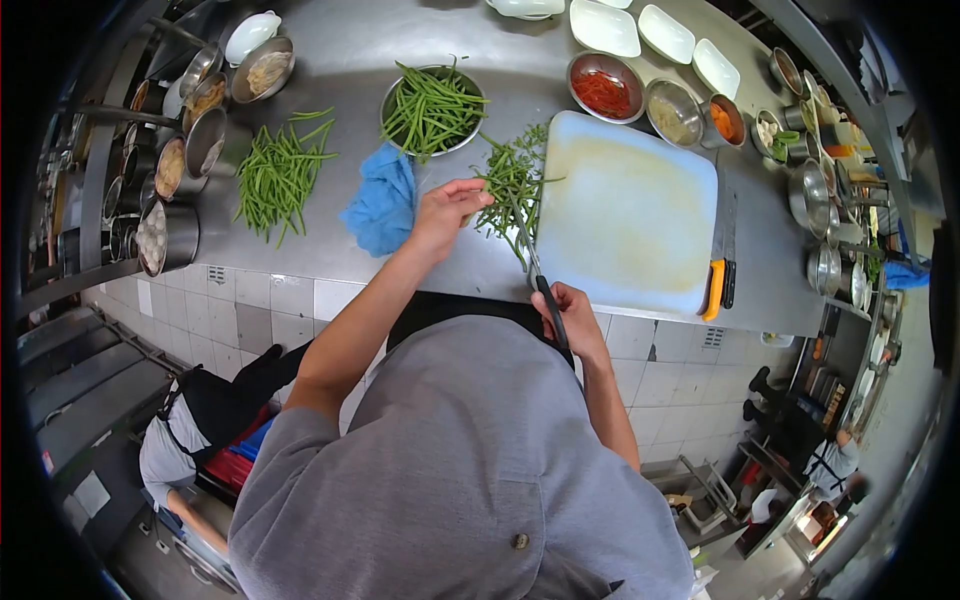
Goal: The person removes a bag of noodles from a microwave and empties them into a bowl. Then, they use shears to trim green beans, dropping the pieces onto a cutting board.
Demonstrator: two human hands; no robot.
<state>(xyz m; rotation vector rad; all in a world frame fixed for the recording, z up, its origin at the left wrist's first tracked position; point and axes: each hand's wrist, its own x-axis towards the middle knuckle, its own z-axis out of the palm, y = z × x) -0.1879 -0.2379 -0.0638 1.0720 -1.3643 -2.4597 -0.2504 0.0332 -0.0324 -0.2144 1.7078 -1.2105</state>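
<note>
Green heap: the loose green heap (505,185) lies on the steel surface (340,60), ahead of the person's body and along the left edge of the cutting board (630,225).
Way from the hands: just right of the left hand's fingertips, and forward and slightly left of the right hand; the left hand is nearer.
Long axis: the heap stretches away from the body, its far end leaning right; the scissors (530,250) point forward and a little left, blade tips over the heap.
Heap's look: thin, tangled green lengths and short bits, darker and more ragged than the whole beans; one thin strand reaches the board's edge.
Left hand: the left hand (452,212) has its thumb and fingers drawn close together at the heap's left side; I cannot tell whether a piece is pinched there.
Right hand: the right hand (572,312) is wrapped round the black handles; how far the blades are parted is unclear.
Blue cloth: the crumpled blue cloth (383,205) sits just left of the left hand.
Bean bowl: the metal bowl (462,143) beyond the hands is piled with green beans (430,105).
Bean pile: another bean pile (283,180) lies farther left, straight on the steel.
Knives: a yellow handle (714,290) and a black handle (729,285) lie beside the board's right edge.
</note>
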